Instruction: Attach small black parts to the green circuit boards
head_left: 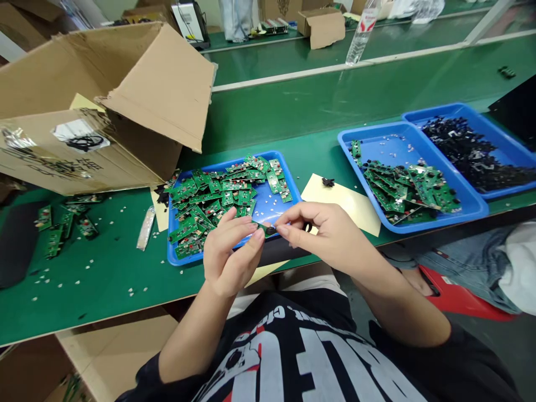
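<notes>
My left hand (230, 254) is closed on a small green circuit board (262, 226), most of it hidden by the fingers. At the board's right end, my right hand (326, 231) pinches a small black part (271, 229); whether it is joined to the board I cannot tell. A black ring-like piece (308, 226) shows by the right fingers. Both hands are over the front edge of a blue tray (264, 204), where many green circuit boards (201, 195) lie heaped on the left and back.
To the right, one blue tray (473, 211) holds circuit boards, another (513, 116) black parts. Yellow paper (355, 206) lies between trays, a black piece (328, 182) on it. A large open cardboard box (138, 151) stands back left. Loose boards (54, 240) lie left; a bottle (360, 39) stands behind.
</notes>
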Demonstrator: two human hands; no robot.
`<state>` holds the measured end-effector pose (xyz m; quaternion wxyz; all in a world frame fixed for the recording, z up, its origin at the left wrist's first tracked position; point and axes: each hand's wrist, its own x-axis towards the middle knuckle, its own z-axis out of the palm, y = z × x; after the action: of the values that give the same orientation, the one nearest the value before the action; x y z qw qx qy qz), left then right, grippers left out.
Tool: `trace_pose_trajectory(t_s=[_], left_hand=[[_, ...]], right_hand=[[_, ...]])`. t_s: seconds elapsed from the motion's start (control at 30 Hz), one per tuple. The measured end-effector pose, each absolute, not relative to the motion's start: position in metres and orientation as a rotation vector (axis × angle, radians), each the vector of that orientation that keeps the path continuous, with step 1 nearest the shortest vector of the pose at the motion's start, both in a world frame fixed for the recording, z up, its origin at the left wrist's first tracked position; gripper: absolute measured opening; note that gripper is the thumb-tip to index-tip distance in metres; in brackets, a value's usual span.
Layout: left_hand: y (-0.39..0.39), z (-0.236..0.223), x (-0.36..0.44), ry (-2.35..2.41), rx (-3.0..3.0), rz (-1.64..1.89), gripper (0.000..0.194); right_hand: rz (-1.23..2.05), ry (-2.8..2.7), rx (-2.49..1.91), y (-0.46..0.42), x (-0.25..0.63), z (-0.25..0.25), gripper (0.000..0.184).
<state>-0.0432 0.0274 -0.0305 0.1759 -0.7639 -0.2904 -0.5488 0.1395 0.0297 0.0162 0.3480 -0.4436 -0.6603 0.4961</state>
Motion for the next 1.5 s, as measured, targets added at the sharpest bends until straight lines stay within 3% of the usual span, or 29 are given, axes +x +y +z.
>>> trace_pose_trajectory(t_s=[0.1, 0.2, 0.43, 0.57, 0.7, 1.0, 1.27, 1.5], left_hand=[[0.028, -0.030, -0.044, -0.805, -2.151, -1.574, 0.021], [0.028, -0.031, -0.045, -0.829, -2.146, -1.590, 0.024], [0.027, -0.030, -0.046, -0.845, -2.164, -1.639, 0.023], [0.028, -0.027, -0.044, -0.822, -2.204, -1.653, 0.022], [0.028, -0.027, -0.038, -0.876, -2.204, -1.769, 0.022], [0.028, -0.032, -0.040, -1.050, -2.314, -1.683, 0.029], [0.030, -0.027, -0.034, -1.109, -2.190, -1.656, 0.030], [0.035, -0.027, -0.036, -0.935, -2.083, -1.612, 0.036]], right_hand=[[1.316, -1.661, -1.100, 0.028, 0.139, 0.015, 0.031], [1.307, -1.691, -1.082, 0.025, 0.141, 0.019, 0.010], [1.364, -1.661, -1.092, 0.024, 0.139, 0.024, 0.008], [1.464, -1.580, -1.041, 0.026, 0.139, 0.020, 0.030], [1.426, -1.658, -1.024, 0.028, 0.141, 0.020, 0.008], [1.482, -1.577, -0.954, 0.032, 0.137, 0.010, 0.011], [1.128, -1.615, -0.960, 0.025, 0.135, 0.014, 0.005], [1.347, -1.464, -0.965, 0.018, 0.131, 0.019, 0.008]])
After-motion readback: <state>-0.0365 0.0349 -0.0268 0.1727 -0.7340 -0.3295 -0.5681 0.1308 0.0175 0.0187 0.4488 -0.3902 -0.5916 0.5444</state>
